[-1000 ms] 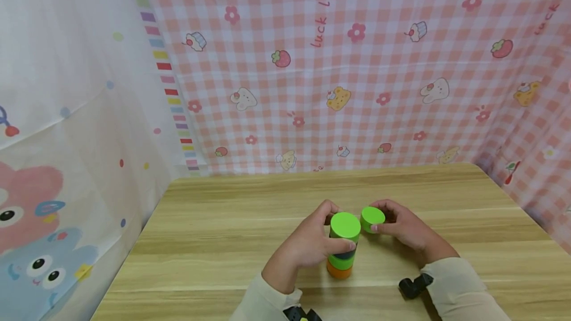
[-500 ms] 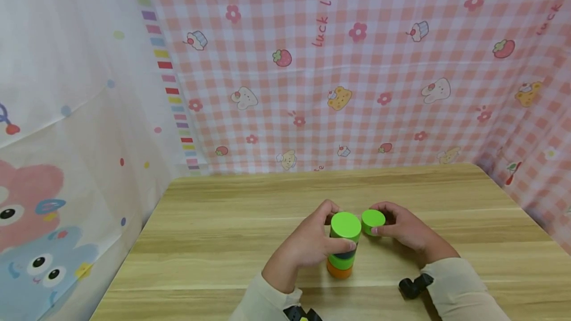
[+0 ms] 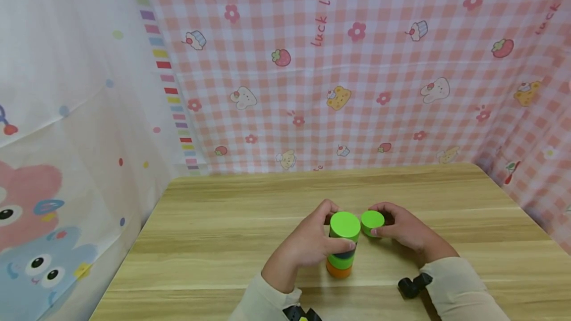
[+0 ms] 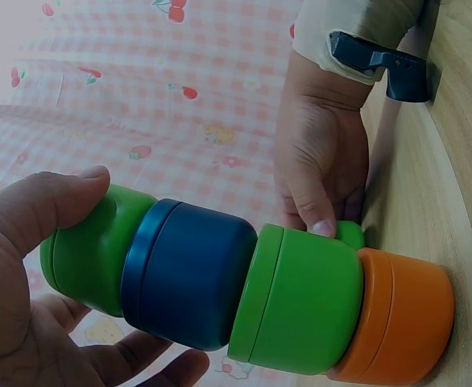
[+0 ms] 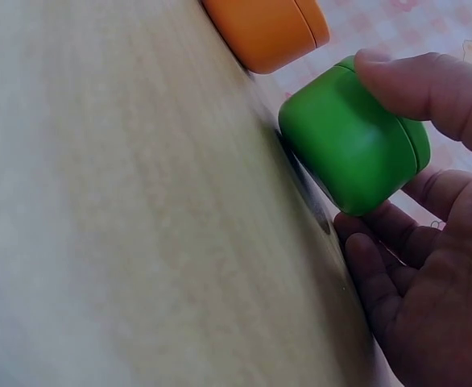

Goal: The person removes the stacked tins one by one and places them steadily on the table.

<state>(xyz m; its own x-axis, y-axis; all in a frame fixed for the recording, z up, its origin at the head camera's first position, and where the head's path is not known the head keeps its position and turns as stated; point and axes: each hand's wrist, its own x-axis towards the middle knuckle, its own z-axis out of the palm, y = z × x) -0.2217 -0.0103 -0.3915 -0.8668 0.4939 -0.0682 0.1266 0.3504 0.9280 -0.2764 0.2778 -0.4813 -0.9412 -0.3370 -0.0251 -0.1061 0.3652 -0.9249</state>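
A column of small round lidded jars stands on the table. An orange jar [image 3: 338, 270] is at the bottom, then a green jar [image 4: 308, 298], a dark blue jar [image 4: 196, 270] and another green jar [image 3: 345, 224] on top. In the left wrist view the column leans unevenly from jar to jar. My left hand [image 3: 308, 242] grips the upper part, thumb on the near side of the top jar. Just right of the column my right hand [image 3: 405, 228] holds a separate green jar [image 5: 349, 137] between thumb and fingers, close over the tabletop.
The wood-grain table [image 3: 214, 241] reaches back to a pink checked cloth [image 3: 312, 73] hanging behind it. A white printed cloth [image 3: 80, 113] hangs at the left. Black camera mounts [image 3: 415, 285] sit at both wrists.
My right hand has lowered its green jar slightly, and its lid now looks more level. My left hand and the column have stayed in place.
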